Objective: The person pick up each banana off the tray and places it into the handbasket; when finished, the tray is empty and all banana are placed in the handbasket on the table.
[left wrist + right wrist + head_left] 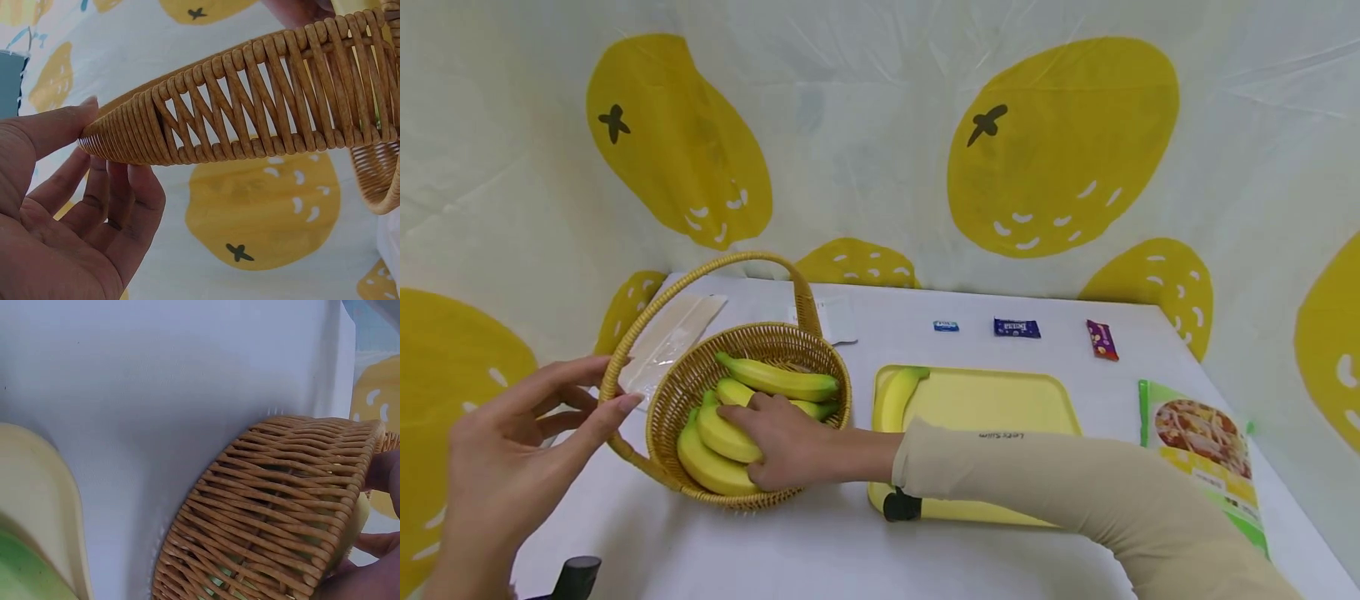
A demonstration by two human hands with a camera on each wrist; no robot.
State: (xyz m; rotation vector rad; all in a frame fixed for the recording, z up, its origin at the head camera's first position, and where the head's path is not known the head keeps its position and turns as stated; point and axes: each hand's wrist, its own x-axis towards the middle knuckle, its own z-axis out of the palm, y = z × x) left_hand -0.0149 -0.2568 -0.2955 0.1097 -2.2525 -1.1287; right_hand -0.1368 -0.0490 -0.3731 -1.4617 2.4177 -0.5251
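Note:
A wicker basket (664,417) with several yellow bananas (782,381) in it stands on the left of the table. My left hand (512,454) pinches its arched handle (219,106) between thumb and fingers. Inside the basket, my right hand (797,442) grips a banana (718,433) near the front, fingers over the top and thumb at the near side. The basket wall hides part of that hand (369,575) in the right wrist view. Another banana (895,402) lies at the left end of a yellow tray (992,379), partly behind my right forearm.
Three small wrapped snacks, one light blue (946,326), one dark blue (1017,327) and one purple (1102,340), lie at the back. A green food packet (1206,450) is at the right. A clear plastic bag (673,333) lies behind the basket.

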